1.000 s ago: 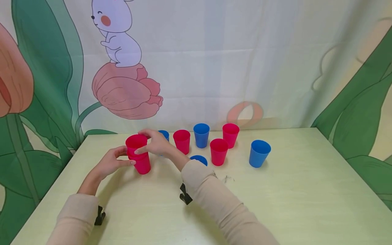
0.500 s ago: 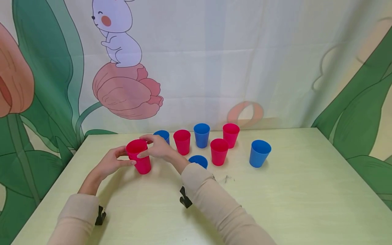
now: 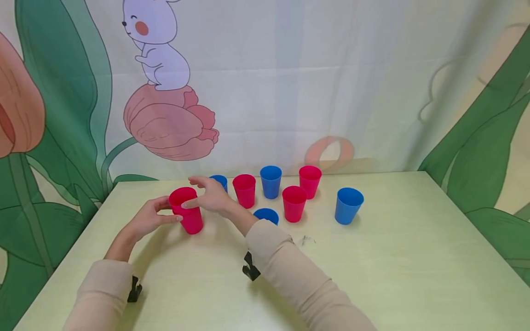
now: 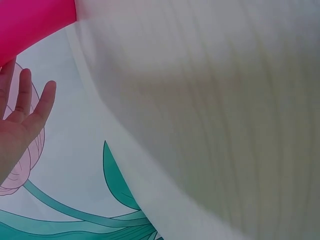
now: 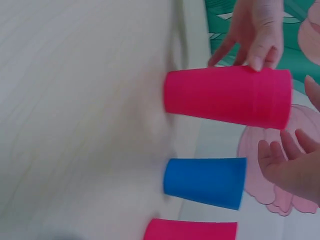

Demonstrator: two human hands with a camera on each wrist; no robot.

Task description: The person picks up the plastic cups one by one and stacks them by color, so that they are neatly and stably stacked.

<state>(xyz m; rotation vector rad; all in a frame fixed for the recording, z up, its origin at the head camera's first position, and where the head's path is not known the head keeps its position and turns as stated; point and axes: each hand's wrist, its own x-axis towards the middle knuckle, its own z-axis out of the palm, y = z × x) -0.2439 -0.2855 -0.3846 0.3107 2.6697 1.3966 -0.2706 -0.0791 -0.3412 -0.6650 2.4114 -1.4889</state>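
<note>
Two red plastic cups, one nested in the other, stand upright at the table's left side. My left hand holds this stack from the left, thumb on the near side and fingers behind. In the right wrist view the left hand touches the stack's wall, and a rim line near the top shows the nesting. My right hand hovers at the stack's right rim, fingers spread. The right wrist view shows the right hand apart from the cups. A blue cup is partly hidden behind it.
Right of the stack stand single cups: red, blue, red, red and blue. Another blue cup is partly covered by the right sleeve. A printed curtain hangs behind the table.
The upper red cup has sunk down into the lower one. My right hand has let go of its rim and opened. The left hand has stayed in place.
</note>
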